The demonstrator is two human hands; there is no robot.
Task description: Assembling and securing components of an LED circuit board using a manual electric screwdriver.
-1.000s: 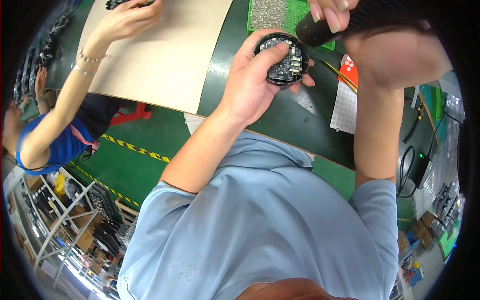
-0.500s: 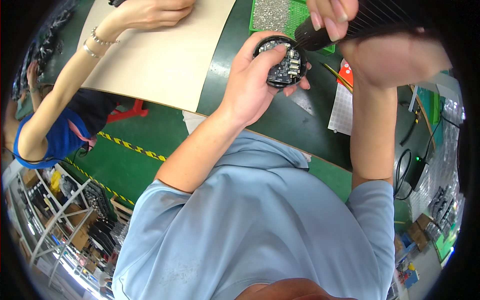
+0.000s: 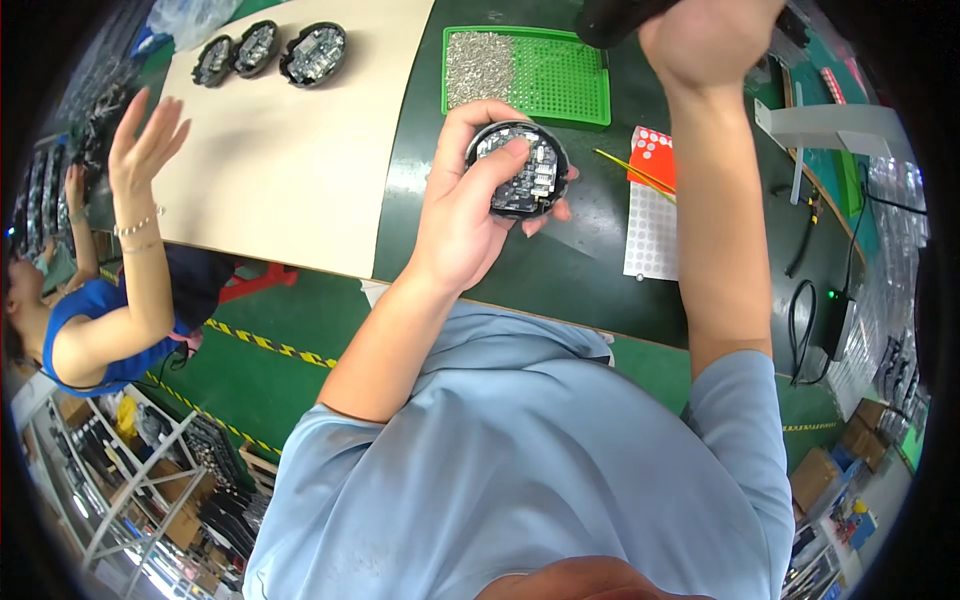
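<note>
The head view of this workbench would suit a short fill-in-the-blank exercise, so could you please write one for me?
1. The left hand grips a round circuit-board assembly, with its ____ lying over the board.
2. On the beige sheet, ____ similar assemblies lie in view.
3. Small silvery metal parts fill the ____ side of the green perforated tray.

Missing words: thumb; three; left.

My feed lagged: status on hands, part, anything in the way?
Left hand gripping round circuit-board unit, thumb partly covering it. Right hand holding dark tool, apart from unit, partly out of frame. Green tray beyond.
</note>
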